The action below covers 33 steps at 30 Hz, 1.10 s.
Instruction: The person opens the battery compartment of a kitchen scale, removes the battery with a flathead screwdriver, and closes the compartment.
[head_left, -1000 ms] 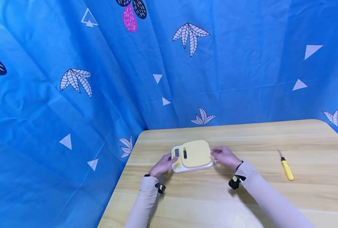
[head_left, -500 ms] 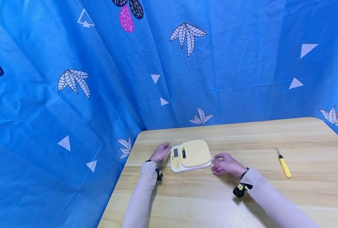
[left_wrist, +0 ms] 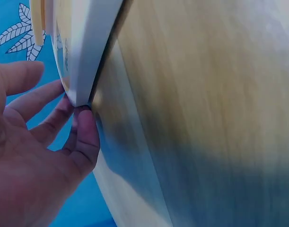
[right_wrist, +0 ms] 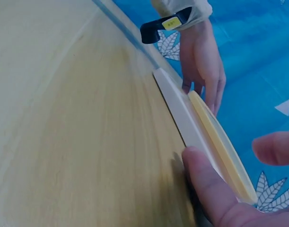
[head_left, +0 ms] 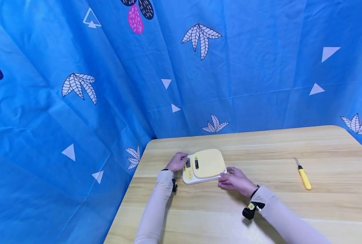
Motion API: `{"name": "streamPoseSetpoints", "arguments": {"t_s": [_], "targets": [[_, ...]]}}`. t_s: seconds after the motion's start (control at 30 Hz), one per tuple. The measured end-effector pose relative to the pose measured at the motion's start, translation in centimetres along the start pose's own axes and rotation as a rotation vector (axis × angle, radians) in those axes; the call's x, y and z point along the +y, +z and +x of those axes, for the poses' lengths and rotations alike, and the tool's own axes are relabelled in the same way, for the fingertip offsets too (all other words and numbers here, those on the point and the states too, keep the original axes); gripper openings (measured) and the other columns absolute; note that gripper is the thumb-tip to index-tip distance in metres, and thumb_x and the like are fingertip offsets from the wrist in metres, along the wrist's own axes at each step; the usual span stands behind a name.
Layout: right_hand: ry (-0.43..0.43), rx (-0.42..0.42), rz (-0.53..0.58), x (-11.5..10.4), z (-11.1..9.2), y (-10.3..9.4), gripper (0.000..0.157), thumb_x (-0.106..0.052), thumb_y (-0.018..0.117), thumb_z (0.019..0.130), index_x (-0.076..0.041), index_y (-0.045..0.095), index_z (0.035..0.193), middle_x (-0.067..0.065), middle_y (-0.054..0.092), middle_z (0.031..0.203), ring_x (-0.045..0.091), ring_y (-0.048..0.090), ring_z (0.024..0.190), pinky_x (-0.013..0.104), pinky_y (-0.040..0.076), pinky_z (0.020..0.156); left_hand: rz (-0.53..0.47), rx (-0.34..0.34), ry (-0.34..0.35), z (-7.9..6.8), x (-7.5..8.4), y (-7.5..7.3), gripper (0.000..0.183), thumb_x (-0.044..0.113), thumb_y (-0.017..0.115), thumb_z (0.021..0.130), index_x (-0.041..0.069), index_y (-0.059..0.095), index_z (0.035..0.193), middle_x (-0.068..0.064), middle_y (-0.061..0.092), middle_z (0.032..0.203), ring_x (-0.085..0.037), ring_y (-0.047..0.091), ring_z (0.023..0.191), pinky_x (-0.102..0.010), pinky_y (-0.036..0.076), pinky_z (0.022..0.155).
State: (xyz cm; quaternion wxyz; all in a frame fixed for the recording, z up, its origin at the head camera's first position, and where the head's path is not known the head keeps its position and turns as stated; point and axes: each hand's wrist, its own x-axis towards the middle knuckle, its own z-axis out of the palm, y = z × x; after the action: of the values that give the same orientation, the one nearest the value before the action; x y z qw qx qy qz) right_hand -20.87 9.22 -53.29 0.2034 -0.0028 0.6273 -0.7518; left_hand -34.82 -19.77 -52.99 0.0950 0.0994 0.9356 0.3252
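Note:
A flat kitchen scale with a yellow plate and white base lies on the wooden table. My left hand grips its far left corner, overlapping the small display. Seen from the left wrist, the bent fingers meet the white edge while the thumb stands off to the side. My right hand holds the near right corner. The right wrist view shows one digit against the white base and another apart from the yellow plate; the remaining fingers are mostly hidden there.
A screwdriver with a yellow handle lies on the table to the right. Behind and at the left hangs a blue patterned curtain. Each wrist carries a small black camera.
The left hand has shifted from the scale's left side, off it briefly, to its far left corner. The right hand has slid from the right edge to the near right corner.

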Motion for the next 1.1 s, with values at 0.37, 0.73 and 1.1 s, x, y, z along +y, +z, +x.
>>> {"name": "streamPoseSetpoints", "arguments": {"t_s": [0.37,0.73,1.1], "targets": [[-0.008,0.049,-0.037,0.2,0.8,-0.3,0.07,-0.008,0.055,0.104,0.021,0.012,0.151,0.039,0.067,0.114,0.024,0.076,0.089,0.034,0.067,0.088,0.037,0.03,0.006,-0.9,-0.1,0.1,0.034,0.008,0.058,0.104,0.0,0.064,0.136,-0.019,0.061,0.134,-0.034,0.06,0.125,-0.049,0.053,0.112],[-0.008,0.076,-0.116,0.0,1.3,-2.5,0.064,-0.008,0.056,0.104,0.022,0.02,0.149,0.032,0.073,0.098,0.019,0.075,0.075,0.03,0.068,0.074,0.026,0.023,0.059,-2.6,0.0,0.3,0.025,0.005,0.067,0.097,-0.001,0.072,0.121,-0.017,0.069,0.119,-0.028,0.065,0.107,-0.042,0.06,0.096],[-0.024,0.125,-0.291,-0.9,1.4,-5.6,0.059,-0.012,0.061,0.104,0.021,0.032,0.144,0.019,0.074,0.086,0.015,0.07,0.068,0.031,0.067,0.066,0.022,-0.053,0.107,-4.7,1.7,1.3,0.026,0.011,0.074,0.094,0.001,0.074,0.118,-0.009,0.069,0.1,-0.014,0.059,0.085,-0.021,0.051,0.068]]}}
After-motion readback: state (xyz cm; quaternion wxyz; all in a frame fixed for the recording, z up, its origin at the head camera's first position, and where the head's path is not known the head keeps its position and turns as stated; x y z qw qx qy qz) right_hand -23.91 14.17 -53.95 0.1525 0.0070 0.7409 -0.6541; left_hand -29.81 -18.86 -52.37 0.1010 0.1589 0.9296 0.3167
